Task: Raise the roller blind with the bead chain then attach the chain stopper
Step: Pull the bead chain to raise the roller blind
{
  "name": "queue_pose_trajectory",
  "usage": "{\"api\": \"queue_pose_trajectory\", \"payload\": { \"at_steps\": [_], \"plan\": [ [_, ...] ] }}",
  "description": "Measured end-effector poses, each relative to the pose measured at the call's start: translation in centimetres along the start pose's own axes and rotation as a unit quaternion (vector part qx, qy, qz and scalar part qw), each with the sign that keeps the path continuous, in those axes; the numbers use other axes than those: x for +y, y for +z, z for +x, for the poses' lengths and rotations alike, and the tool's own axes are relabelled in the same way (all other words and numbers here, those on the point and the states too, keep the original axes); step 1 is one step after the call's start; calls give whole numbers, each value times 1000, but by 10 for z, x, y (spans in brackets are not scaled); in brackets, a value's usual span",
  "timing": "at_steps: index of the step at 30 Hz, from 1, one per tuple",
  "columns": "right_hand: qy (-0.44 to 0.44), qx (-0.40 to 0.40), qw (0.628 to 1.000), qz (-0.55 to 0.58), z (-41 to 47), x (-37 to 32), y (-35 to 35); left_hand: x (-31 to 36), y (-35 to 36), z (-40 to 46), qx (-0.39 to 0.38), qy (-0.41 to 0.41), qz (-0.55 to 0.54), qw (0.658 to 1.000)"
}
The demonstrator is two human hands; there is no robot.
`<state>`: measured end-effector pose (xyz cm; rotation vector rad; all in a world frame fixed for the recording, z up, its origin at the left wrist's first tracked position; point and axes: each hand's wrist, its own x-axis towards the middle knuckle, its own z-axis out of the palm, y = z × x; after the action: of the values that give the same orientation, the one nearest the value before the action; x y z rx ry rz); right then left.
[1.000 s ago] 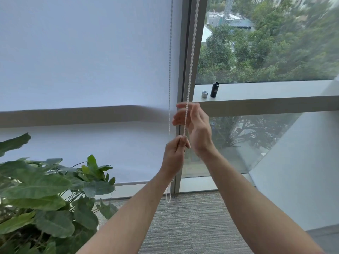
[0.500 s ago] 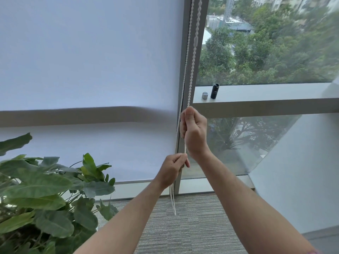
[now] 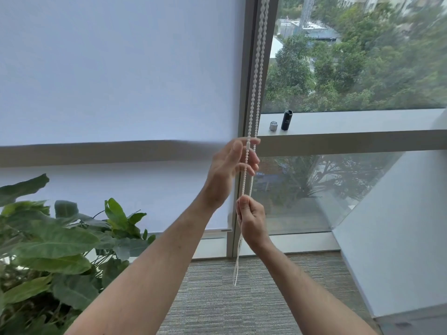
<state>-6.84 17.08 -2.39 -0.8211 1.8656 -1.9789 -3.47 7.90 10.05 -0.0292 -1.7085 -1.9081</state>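
The white roller blind (image 3: 116, 68) covers the left window pane, its bottom bar (image 3: 216, 230) hanging a little above the floor frame. The white bead chain (image 3: 258, 68) runs down the window post as two strands and ends in a loop (image 3: 235, 281) near the carpet. My right hand (image 3: 251, 221) is closed around both strands low down. My left hand (image 3: 229, 165) is higher, fingers spread and curled beside the chain, touching it without gripping. A longer white connector piece (image 3: 248, 145) sits on one strand at my left fingertips.
A black cylinder (image 3: 286, 120) and a small silver cap (image 3: 273, 126) stand on the window ledge (image 3: 350, 122) right of the post. A large leafy plant (image 3: 53, 247) fills the lower left. A white angled wall (image 3: 399, 226) rises on the right above grey carpet (image 3: 217, 298).
My right hand has dropped down the chain while gripping it. My left hand has let go low down, risen above the right hand and opened beside the strands.
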Motion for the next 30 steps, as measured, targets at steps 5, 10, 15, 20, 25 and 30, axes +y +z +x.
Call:
{"api": "queue_pose_trajectory", "payload": {
  "at_steps": [5, 10, 15, 20, 25, 30],
  "plan": [
    [2, 3, 1000, -16, -3, 5, -2, 0, 23, 6, 31, 20, -32, 999],
    [51, -36, 998, -3, -15, 18, -7, -16, 19, -4, 81, 8, 19, 996],
    [100, -84, 991, 8, -14, 21, -21, -29, 16, -14, 101, -10, 34, 994],
    [72, -29, 997, 19, 21, -27, -28, -34, 16, -18, 103, -15, 61, 993],
    [-45, -56, 989, 127, 58, -114, -25, -66, 12, -46, 101, -66, 103, 987],
    [-116, -86, 977, 157, 71, -170, -6, -102, 4, -76, 89, -133, 112, 981]
  ]
}}
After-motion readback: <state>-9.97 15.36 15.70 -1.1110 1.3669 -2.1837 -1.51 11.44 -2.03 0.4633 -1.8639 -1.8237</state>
